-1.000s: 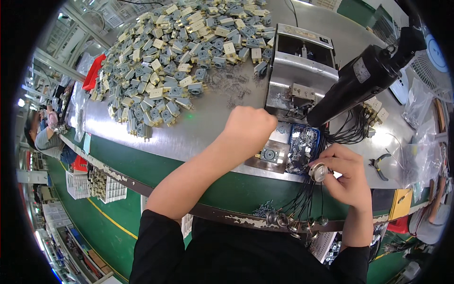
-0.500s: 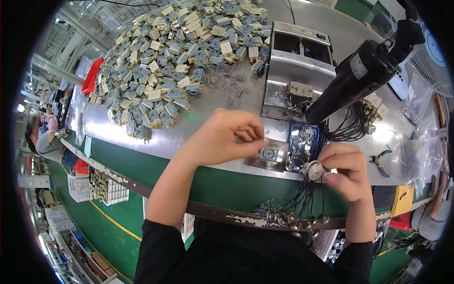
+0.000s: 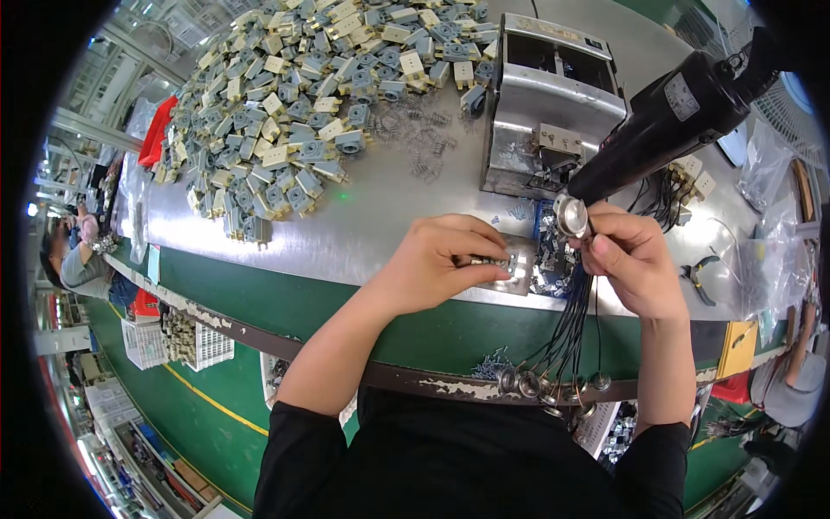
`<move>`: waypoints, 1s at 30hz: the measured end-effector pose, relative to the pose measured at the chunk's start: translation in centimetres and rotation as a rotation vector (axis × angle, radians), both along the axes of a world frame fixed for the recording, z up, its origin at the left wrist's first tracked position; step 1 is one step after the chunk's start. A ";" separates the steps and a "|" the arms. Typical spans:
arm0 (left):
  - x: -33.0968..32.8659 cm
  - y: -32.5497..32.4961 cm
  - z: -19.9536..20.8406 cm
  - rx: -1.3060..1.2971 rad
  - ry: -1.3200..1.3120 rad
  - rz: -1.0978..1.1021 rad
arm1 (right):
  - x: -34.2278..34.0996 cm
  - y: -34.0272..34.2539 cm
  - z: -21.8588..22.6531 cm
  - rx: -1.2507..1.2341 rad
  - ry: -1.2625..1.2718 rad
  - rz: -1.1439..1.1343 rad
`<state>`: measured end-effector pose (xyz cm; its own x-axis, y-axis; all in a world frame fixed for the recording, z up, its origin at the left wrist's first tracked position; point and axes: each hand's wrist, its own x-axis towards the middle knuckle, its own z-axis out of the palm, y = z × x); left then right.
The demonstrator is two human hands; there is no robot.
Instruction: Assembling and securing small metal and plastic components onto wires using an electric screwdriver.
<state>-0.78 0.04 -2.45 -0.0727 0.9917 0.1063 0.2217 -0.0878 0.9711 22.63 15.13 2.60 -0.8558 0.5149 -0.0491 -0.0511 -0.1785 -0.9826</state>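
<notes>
My left hand (image 3: 445, 264) is closed, thumb and fingers around a small grey housing (image 3: 486, 260) at the metal plate (image 3: 516, 278) on the bench. Most of the housing is hidden by the fingers. My right hand (image 3: 638, 259) pinches a round silver metal cap (image 3: 571, 216) on a black wire, held up over a blue tray (image 3: 553, 259) of small metal parts. From near this hand a bundle of black wires (image 3: 577, 329) runs down to several round metal caps (image 3: 529, 384) at the bench's front edge.
A large heap of grey and cream housings (image 3: 294, 112) covers the back left, with loose springs (image 3: 424, 143) beside it. Behind my hands stand a metal fixture (image 3: 553, 95) and a black cylindrical tool (image 3: 661, 121). Pliers (image 3: 699, 278) lie at right; small screws (image 3: 493, 363) lie in front.
My left hand has come down onto the grey housing and its fingers have closed around it. My right hand has raised the metal cap away from the front edge. The view has shifted slightly.
</notes>
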 end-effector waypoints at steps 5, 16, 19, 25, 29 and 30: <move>-0.1 0.2 -0.5 0.081 0.090 0.020 | -0.1 -0.3 -0.1 0.097 -0.043 0.007; -0.4 0.1 0.3 -0.016 0.129 0.003 | -1.3 -2.2 -0.5 0.162 -0.159 -0.076; -0.1 -0.1 0.7 0.026 0.116 0.046 | -2.1 -2.6 -0.4 0.277 -0.233 -0.068; -0.1 0.9 -0.4 0.309 0.129 0.080 | -2.9 -2.8 -0.1 0.407 -0.275 -0.080; 0.1 0.5 -1.2 0.219 0.114 0.029 | -2.8 -3.3 -0.6 0.615 -0.323 -0.102; 0.2 0.5 -1.3 0.218 0.114 0.028 | -2.8 -3.4 -0.9 0.613 -0.324 -0.103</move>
<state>-0.54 0.51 -3.74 -0.0754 0.9423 0.3262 0.3339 -0.2844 0.8987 19.85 11.71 1.73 -0.7928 0.6087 0.0316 0.2747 0.4031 -0.8730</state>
